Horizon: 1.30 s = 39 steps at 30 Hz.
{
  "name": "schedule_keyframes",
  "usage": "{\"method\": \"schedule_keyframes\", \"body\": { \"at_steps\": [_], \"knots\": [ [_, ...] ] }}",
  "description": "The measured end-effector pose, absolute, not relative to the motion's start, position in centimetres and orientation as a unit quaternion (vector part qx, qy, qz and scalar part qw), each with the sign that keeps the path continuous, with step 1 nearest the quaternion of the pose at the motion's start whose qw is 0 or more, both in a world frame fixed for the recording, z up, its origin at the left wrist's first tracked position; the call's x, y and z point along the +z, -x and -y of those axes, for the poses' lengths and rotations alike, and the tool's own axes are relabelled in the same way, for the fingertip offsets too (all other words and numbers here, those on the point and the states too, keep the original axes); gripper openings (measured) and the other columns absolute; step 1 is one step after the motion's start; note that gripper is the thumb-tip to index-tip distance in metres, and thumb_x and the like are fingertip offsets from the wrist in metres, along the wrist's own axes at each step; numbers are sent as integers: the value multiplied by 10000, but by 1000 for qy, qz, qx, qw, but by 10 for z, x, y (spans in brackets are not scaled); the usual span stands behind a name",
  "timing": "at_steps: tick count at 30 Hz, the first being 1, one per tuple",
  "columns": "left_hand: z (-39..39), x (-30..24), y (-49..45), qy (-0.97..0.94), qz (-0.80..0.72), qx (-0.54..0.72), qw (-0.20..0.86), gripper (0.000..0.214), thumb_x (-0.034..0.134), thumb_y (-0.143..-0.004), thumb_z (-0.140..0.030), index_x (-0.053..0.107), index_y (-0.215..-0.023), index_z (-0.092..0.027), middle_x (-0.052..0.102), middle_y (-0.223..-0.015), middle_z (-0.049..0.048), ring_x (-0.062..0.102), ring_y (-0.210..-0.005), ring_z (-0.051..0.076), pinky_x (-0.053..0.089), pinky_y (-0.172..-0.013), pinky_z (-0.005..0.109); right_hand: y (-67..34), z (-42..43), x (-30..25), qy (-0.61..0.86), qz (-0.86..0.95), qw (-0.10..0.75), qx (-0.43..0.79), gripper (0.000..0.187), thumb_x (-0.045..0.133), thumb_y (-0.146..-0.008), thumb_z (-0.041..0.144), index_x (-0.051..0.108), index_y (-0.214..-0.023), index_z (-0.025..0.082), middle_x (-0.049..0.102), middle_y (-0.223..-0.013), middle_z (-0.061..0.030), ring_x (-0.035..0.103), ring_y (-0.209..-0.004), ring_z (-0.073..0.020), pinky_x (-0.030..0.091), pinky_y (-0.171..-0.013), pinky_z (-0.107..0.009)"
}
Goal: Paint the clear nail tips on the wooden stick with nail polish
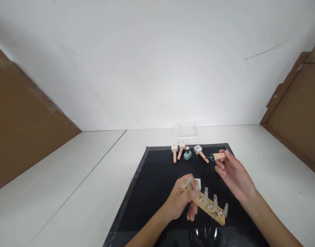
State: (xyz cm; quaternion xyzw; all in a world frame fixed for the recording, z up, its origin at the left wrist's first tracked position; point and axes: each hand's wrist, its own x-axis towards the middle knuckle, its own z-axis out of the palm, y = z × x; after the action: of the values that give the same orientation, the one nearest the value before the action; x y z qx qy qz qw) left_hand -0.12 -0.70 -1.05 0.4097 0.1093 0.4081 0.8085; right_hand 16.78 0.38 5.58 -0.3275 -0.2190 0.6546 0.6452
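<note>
Left hand: our left hand (179, 202) has its fingers closed round one end of the strip (207, 206), held over the mat's (152, 178) near part.
Strip: wooden, with a row of clear tips (215, 200) standing up.
Right hand: our right hand (233, 173) pinches the brush (218, 156) by its peach cap, teal end pointing left.
Bottle: the open bottle (187, 155) stands just left of the brush, among capped bottles (174, 152) lying flat.
Doing it well: we judge a steady strip and light strokes serve best.

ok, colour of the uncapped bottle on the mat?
The bottle is pale teal, best in head view.
</note>
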Motion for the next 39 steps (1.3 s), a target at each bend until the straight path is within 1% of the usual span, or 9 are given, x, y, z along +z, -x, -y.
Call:
{"method": "schedule_keyframes", "body": {
  "at_steps": [3,8,12,16,24,28,32,36,39],
  "knots": [
    [8,-13,3,-419,-103,391,813,230,646,-765,-296,456,-758,-166,591,-425,-53,455,-246,55,347,-246,95,-169,4,60,319,334,630,625,239,728,-738,386,668,-776,158,458,-599,35,406,-502,-64,373,-439,-166],
    [7,-14,5,-436,-112,368,814,254,660,-753,-325,463,-757,-164,586,-430,-51,449,-252,51,338,-244,94,-173,17,60,285,539,585,535,257,558,-856,466,620,-813,220,456,-741,8,429,-571,-105,367,-504,-235],
    [7,-14,6,-448,-120,348,815,272,667,-750,-346,466,-754,-163,587,-435,-51,459,-259,50,345,-247,94,-173,23,58,263,643,548,466,247,450,-909,469,567,-884,253,441,-770,0,433,-671,-151,374,-574,-266],
    [7,-13,5,-447,-137,337,817,301,678,-736,-375,467,-752,-162,591,-433,-52,469,-263,50,355,-252,93,-172,24,58,249,703,510,430,247,382,-936,461,527,-923,262,449,-774,-3,436,-696,-164,372,-594,-275],
    [6,-17,6,-443,-149,321,824,299,685,-722,-370,474,-781,-166,604,-453,-50,479,-269,59,353,-255,101,-172,22,60,244,752,480,381,244,336,-957,438,497,-940,256,456,-786,-5,441,-680,-159,376,-589,-277],
    [7,-17,5,-445,-164,319,820,344,698,-690,-408,468,-783,-171,595,-434,-53,472,-266,59,350,-250,102,-174,22,59,248,760,482,360,232,329,-963,423,488,-949,254,445,-780,-1,435,-670,-157,370,-582,-278],
    [7,-14,6,-451,-179,308,818,351,696,-671,-417,476,-766,-160,573,-414,-54,454,-254,55,337,-242,100,-175,20,54,262,758,491,339,219,347,-962,411,493,-961,247,440,-777,-1,442,-697,-163,375,-613,-288],
    [7,-13,7,-454,-178,309,816,361,695,-664,-425,469,-763,-161,571,-411,-57,454,-250,56,343,-244,106,-173,20,54,265,716,531,368,245,367,-944,450,503,-913,249,440,-767,1,446,-690,-164,376,-602,-286],
    [7,-12,6,-455,-182,310,815,375,701,-660,-435,468,-767,-161,573,-413,-58,456,-249,57,344,-243,107,-171,22,56,254,700,526,411,281,361,-932,484,504,-887,246,438,-746,1,451,-665,-166,374,-569,-282]
  ]
}}
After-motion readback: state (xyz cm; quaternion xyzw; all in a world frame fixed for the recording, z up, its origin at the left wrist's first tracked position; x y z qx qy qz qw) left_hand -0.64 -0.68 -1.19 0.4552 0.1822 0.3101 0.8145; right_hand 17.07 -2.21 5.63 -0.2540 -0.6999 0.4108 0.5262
